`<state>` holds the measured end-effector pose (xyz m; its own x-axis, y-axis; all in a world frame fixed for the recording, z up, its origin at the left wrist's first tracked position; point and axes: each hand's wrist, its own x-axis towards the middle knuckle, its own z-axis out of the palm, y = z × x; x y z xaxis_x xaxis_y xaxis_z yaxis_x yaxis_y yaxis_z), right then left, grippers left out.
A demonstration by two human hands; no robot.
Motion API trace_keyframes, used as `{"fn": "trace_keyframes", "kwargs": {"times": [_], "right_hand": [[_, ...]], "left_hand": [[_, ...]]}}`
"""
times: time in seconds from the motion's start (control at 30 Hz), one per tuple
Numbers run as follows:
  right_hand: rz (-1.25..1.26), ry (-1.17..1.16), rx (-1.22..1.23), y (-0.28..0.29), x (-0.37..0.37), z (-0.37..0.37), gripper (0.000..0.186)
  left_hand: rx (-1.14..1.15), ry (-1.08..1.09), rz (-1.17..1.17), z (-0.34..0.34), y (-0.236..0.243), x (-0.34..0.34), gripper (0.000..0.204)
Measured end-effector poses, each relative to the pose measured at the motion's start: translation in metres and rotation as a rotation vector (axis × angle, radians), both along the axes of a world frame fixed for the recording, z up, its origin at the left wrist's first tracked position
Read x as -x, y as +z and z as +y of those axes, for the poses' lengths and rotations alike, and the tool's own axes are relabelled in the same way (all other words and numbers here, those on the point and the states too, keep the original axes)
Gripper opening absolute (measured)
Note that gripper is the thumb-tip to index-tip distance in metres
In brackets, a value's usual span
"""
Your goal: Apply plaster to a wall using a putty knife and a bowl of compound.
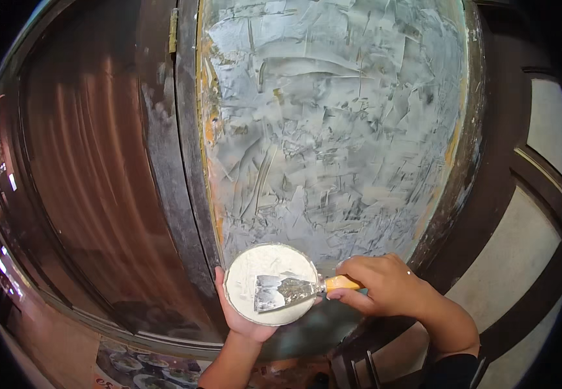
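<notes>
Cupping a round tub (271, 245) of pale paste (245, 269) in the left hand (247, 327). Grasping a putty knife (287, 293) by its yellow handle (342, 283) in the right hand (375, 285), over the paste. Probably light, stiff; best held there.

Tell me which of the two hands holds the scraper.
The right hand: its fingers grip the yellow handle of the scraper, while the left hand holds the round container of pale paste instead.
</notes>
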<state>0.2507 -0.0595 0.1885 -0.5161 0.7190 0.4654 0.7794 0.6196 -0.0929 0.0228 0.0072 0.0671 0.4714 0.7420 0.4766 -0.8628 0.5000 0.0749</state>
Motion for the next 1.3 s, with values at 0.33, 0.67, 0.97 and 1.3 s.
{"fn": "trace_keyframes", "kwargs": {"times": [0.33, 0.67, 0.97, 1.3], "right_hand": [[-0.114, -0.073, -0.302, 0.082, -0.020, -0.004, 0.038], [0.048, 0.056, -0.685, 0.239, -0.068, 0.059, 0.029], [0.230, 0.090, -0.802, 0.351, -0.040, 0.111, 0.028], [0.395, 0.087, -0.701, 0.379, 0.065, 0.141, 0.035]], "left_hand": [[-0.040, 0.091, 0.100, 0.014, 0.044, -0.007, 0.097], [-0.109, 0.264, 0.227, 0.024, 0.062, -0.025, 0.106], [-0.037, 0.440, 0.219, 0.027, 0.047, -0.009, 0.102], [-0.047, 0.553, 0.183, 0.025, 0.036, 0.026, 0.101]]}}
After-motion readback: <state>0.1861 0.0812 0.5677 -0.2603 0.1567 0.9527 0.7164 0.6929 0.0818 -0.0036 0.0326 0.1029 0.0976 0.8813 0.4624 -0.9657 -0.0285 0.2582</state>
